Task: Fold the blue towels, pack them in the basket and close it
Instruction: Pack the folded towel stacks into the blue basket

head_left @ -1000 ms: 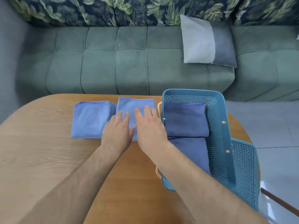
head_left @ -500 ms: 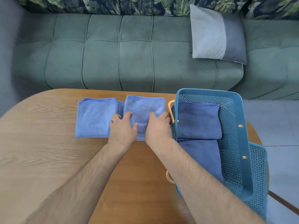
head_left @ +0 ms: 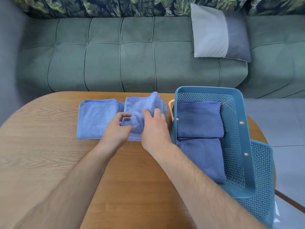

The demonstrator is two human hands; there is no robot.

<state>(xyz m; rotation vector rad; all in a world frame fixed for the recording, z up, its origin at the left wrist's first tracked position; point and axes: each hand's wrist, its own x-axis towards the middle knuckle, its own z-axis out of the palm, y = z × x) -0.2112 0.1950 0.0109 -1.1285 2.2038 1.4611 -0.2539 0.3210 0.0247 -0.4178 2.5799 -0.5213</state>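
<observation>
beside basket [head_left: 208,88]: right hand [head_left: 155,129] pinches folded towel [head_left: 136,105]; left hand [head_left: 115,131] curled at its edge, grip unclear. lift level, keep folds.

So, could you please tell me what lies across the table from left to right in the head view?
Folded towel → left hand → right hand → orange handle → blue basket → open lid. The gripped towel overlaps both hands, so I leave it out.

Basket [head_left: 208,88] looks open above — its left wall flanks the towel [head_left: 138,104].
</observation>
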